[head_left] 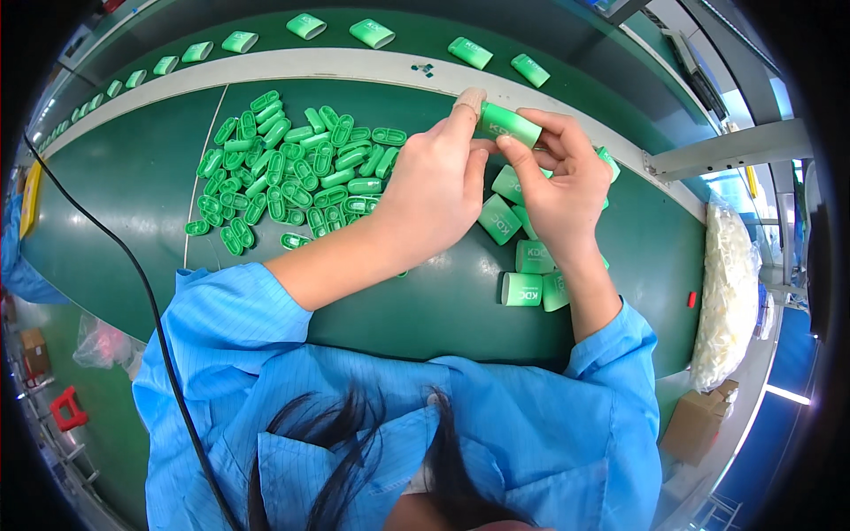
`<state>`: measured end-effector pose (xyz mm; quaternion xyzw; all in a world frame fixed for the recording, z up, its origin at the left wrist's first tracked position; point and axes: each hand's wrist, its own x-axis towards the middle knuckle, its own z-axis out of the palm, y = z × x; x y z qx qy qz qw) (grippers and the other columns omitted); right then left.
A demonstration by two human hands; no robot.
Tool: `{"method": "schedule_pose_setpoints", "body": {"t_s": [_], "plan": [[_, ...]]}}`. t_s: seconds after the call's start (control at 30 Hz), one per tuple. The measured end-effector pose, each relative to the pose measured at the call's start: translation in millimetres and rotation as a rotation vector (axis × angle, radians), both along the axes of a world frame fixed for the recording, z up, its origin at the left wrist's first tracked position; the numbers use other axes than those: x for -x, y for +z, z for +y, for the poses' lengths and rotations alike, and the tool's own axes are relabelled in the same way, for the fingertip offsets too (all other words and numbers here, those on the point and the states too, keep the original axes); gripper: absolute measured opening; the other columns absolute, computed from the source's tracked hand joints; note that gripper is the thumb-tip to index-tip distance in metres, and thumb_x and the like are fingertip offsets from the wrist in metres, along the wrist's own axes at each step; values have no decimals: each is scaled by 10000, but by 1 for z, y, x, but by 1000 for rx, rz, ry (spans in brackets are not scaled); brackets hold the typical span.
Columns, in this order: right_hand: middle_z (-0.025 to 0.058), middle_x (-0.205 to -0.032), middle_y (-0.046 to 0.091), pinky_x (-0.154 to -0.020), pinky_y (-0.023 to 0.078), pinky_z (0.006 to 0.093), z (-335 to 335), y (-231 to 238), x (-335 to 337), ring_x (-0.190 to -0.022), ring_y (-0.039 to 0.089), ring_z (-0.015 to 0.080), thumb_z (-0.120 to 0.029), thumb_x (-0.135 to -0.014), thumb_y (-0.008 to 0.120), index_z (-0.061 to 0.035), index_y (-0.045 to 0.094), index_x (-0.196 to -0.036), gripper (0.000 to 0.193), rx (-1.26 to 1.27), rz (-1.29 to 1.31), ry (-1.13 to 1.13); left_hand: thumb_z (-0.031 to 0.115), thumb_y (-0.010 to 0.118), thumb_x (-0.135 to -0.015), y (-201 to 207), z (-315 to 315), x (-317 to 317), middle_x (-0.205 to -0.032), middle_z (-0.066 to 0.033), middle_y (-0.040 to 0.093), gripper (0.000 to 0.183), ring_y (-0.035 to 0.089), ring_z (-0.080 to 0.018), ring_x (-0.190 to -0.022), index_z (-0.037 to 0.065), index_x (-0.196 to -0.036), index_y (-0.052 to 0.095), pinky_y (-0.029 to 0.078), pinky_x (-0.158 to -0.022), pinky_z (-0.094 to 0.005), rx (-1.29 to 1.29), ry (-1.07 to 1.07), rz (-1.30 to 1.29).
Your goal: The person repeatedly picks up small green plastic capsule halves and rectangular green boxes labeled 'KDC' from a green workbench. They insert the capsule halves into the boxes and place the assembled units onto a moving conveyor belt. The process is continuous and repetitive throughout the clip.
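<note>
A green plastic case (512, 124) with white print is held up near the table's far side. My right hand (567, 181) closes around its right end, the thumb on the printed face. At its left end is my left hand (436, 181), its covered index fingertip pressed there and the other fingers curled. Whether a small cap is between those fingers is hidden. Left of my left hand lies a heap of small green oval caps (297, 173). Under and beside my right hand several more green cases (522, 289) lie loosely, partly covered by the hand.
Beyond a pale rail (354, 64), a green belt (425, 44) carries a spaced row of green cases (372, 34). A clear bag of pale pieces (728, 296) hangs at the table's right edge, near a small red piece (691, 300). A black cable (133, 257) runs down the left.
</note>
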<state>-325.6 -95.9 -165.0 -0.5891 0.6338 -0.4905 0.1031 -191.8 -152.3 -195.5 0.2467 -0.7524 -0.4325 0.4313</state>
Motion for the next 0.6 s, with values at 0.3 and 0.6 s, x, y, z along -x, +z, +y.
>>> {"method": "schedule_pose_setpoints", "body": {"t_s": [0.3, 0.6], "plan": [[66, -860, 654, -673, 481, 239, -56, 8, 132, -731, 588, 103, -145, -772, 699, 22, 593, -1063, 352, -232, -88, -314, 159, 657, -765, 14, -59, -24, -958, -133, 636, 203, 631, -298, -824, 7, -898, 643, 499, -731, -387, 197, -43, -569], [57, -990, 638, -765, 458, 293, -47, 10, 150, -863, 566, 158, -244, -785, 675, -45, 626, -1077, 357, -307, 451, -393, 177, 664, -743, -12, -47, -13, -741, -103, 604, 180, 606, -270, -701, 41, -856, 637, 494, -688, -379, 360, -89, -576]]}}
